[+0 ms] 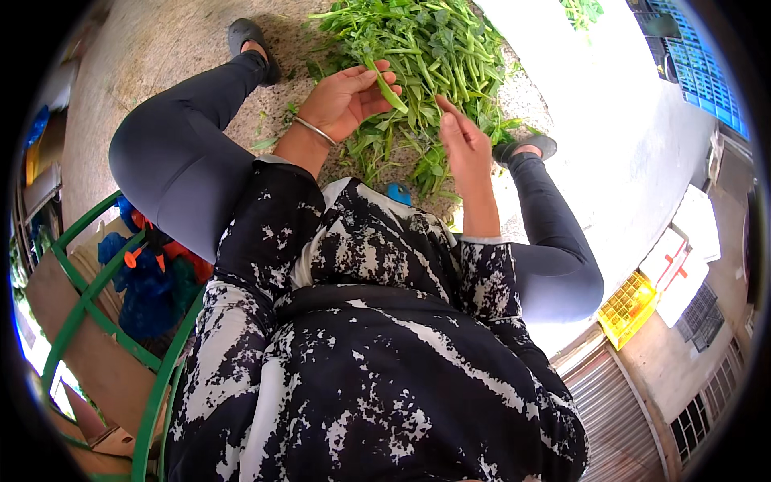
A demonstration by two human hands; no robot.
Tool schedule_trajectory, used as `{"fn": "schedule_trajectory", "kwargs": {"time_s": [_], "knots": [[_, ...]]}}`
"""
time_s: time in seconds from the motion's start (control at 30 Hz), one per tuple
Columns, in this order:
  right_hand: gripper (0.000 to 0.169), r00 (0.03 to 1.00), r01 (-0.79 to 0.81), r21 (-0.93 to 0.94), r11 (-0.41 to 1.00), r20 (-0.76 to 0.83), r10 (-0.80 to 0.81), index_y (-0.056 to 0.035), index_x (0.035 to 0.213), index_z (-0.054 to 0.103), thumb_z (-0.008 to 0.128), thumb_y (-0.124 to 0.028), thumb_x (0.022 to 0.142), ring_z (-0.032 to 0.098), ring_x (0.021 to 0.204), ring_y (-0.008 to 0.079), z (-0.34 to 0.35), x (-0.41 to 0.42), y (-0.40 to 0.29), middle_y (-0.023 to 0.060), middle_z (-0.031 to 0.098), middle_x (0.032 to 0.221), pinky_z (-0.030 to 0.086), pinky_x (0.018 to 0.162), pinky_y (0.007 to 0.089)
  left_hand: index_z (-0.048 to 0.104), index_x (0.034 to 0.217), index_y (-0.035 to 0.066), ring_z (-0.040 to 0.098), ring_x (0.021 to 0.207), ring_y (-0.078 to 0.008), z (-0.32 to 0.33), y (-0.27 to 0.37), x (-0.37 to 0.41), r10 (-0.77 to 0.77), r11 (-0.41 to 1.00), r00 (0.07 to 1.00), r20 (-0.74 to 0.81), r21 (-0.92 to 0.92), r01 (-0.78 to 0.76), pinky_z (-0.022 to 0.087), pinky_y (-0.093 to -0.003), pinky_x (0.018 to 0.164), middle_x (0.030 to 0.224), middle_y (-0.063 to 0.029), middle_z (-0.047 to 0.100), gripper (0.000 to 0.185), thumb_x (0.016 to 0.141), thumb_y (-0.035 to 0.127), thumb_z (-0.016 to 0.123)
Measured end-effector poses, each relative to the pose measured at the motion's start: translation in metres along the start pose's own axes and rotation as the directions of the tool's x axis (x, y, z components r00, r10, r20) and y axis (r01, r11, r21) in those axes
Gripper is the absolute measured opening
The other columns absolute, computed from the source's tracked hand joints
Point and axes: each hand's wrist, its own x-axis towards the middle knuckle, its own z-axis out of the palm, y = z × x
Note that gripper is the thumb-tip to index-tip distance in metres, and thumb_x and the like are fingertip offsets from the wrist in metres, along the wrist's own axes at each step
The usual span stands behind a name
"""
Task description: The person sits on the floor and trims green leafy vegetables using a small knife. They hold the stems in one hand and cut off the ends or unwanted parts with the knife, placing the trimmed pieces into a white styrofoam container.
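A large heap of leafy green vegetable stems (433, 54) lies on the speckled floor between the feet. Above its near side, my left hand (352, 99), with a bangle at the wrist, holds one thick green stem (388, 90) between thumb and fingers; the cut-looking end points down to the right. My right hand (467, 141) is beside the heap's right side, thumb and index finger close together on a thin strip of green (438, 107). Loose leaves (430, 169) lie below the hands. A blue object (399, 193) shows partly past the shirt's edge.
My two shoes (256, 51) (533, 147) flank the heap. At the left stands a green metal frame (90, 307) with blue and red plastic bags (144, 301). Yellow (629, 307) and blue crates (708, 72) and white boxes (680, 277) are at the right.
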Motion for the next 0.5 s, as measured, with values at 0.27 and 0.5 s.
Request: {"fn": "schedule_trajectory", "kwargs": {"time_s": [0.27,0.5], "knots": [[0.038,0.929,0.351,-0.021,0.936,0.129,-0.346,-0.0080,0.118,0.050,0.057,-0.021,0.084,0.045,0.062,0.0056,0.023,-0.015,-0.016,0.0006,0.054,0.069,0.038,0.059,0.0195,0.041,0.119,-0.002,0.058,0.093,-0.0179,0.002,0.002,-0.002,-0.029,0.999,1.000,0.007,0.024,0.029,0.051,-0.0256,0.073,0.099,-0.0068,0.058,0.033,0.090,0.012,0.041],[0.030,0.930,0.366,-0.071,0.928,0.062,-0.362,-0.0107,0.110,0.058,0.059,-0.016,0.081,0.048,0.057,0.0096,0.025,-0.013,-0.009,0.0038,0.054,0.064,0.039,0.055,0.0214,0.043,0.118,-0.002,0.058,0.092,-0.0173,0.004,0.000,0.001,-0.053,0.995,0.998,-0.029,0.081,0.055,0.051,-0.0251,0.072,0.100,-0.0074,0.058,0.033,0.089,0.014,0.042]]}}
